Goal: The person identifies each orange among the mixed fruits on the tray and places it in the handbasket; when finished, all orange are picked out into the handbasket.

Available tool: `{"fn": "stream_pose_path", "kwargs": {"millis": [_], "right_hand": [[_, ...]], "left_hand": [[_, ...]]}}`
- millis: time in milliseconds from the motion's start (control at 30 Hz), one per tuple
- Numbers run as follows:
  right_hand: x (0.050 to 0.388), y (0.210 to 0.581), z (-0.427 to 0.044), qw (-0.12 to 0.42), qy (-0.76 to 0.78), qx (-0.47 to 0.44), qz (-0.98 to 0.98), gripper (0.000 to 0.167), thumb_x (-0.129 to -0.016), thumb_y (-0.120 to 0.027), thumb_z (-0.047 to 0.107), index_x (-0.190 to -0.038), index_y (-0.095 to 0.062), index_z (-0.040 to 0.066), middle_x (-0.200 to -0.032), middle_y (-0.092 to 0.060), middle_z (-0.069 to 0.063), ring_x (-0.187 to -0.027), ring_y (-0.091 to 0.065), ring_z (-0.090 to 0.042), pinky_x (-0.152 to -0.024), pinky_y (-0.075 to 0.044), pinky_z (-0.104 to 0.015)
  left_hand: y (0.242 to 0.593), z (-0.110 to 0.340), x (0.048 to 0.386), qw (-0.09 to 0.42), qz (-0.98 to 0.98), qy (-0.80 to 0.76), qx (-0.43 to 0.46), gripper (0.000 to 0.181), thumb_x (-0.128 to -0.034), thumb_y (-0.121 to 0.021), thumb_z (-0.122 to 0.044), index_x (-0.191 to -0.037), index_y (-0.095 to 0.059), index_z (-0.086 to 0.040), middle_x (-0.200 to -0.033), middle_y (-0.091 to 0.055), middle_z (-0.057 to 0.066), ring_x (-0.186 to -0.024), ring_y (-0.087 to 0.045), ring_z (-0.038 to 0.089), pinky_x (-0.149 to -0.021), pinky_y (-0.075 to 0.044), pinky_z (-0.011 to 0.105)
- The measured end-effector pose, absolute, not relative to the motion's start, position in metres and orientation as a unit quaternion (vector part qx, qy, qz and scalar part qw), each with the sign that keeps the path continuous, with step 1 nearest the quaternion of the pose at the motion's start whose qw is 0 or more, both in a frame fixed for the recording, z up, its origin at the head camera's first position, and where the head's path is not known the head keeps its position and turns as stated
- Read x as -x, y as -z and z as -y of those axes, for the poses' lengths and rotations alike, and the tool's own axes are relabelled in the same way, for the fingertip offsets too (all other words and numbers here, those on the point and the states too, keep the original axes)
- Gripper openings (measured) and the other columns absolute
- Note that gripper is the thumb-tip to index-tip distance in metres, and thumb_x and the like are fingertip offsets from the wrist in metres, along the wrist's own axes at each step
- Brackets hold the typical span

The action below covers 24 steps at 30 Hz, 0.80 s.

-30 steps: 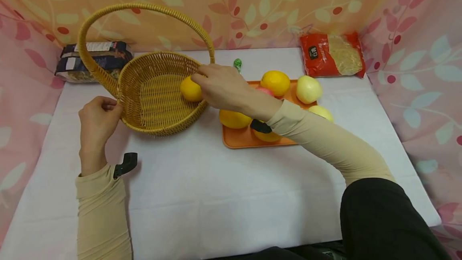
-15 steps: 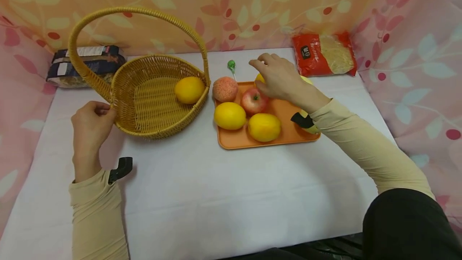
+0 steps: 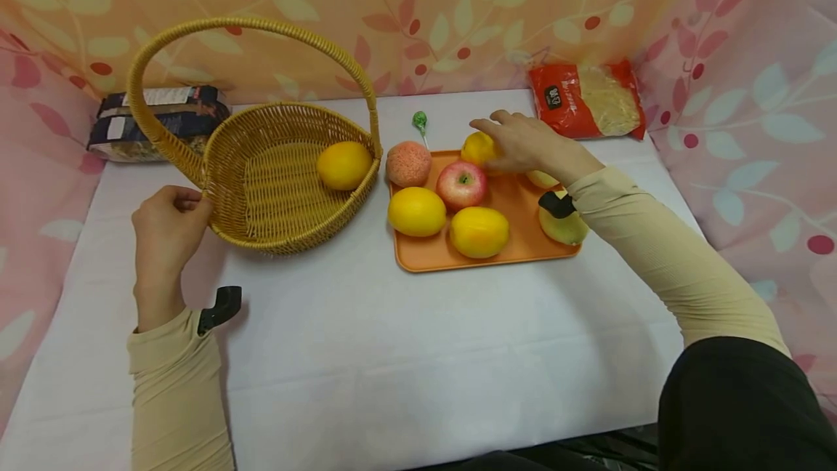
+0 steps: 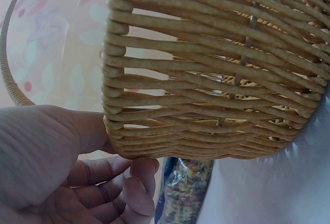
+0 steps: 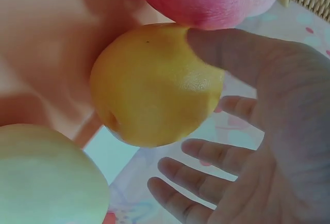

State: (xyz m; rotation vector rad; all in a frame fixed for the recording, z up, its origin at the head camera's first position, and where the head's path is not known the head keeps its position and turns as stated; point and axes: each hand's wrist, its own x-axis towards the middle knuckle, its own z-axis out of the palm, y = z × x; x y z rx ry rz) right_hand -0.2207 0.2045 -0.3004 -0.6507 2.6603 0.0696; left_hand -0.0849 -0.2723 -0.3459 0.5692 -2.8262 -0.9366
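Note:
My left hand [image 3: 168, 231] pinches the left rim of the wicker basket [image 3: 288, 235]; in the left wrist view the thumb [image 4: 93, 131] lies against the rim with the fingers curled beneath. One yellow lemon-like fruit [image 3: 344, 165] rests inside the basket at its right. Over the back of the orange tray [image 3: 523, 238], my right hand [image 3: 526, 142] reaches around another yellow lemon-like fruit [image 3: 479, 147]. The right wrist view shows the thumb [image 5: 221, 48] at this fruit [image 5: 154, 90], the other fingers spread loosely beside it. A red apple [image 3: 462, 184] lies close by.
The tray also bears a peach-coloured fruit [image 3: 408, 163], two yellow fruits at the front [image 3: 416, 211] and pale green fruits [image 3: 564, 224] at right. Behind it lies a green-wrapped lollipop [image 3: 420, 121]. A red packet [image 3: 588, 100] is back right, a dark packet [image 3: 160, 122] back left.
My right hand has let go of a yellow fruit in the basket and moved right to another on the tray. The left hand keeps its hold on the rim.

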Motion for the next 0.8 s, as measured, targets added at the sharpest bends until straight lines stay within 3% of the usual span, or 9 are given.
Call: {"fn": "stream_pose_path", "kwargs": {"millis": [800], "right_hand": [[0.224,0.311,-0.211,0.208,0.008,0.26,-0.943,0.074,-0.088,-0.067,0.022,-0.151,-0.03,0.01,-0.14,-0.046,-0.025,-0.125,-0.048,-0.044,-0.108,-0.037,-0.061]], "left_hand": [[0.346,0.271,0.085,0.054,0.927,0.313,-0.198,0.036,-0.0928,-0.051,-0.023,-0.112,-0.064,0.005,-0.096,-0.064,0.02,-0.054,-0.045,-0.001,-0.046,-0.04,0.017]]}}
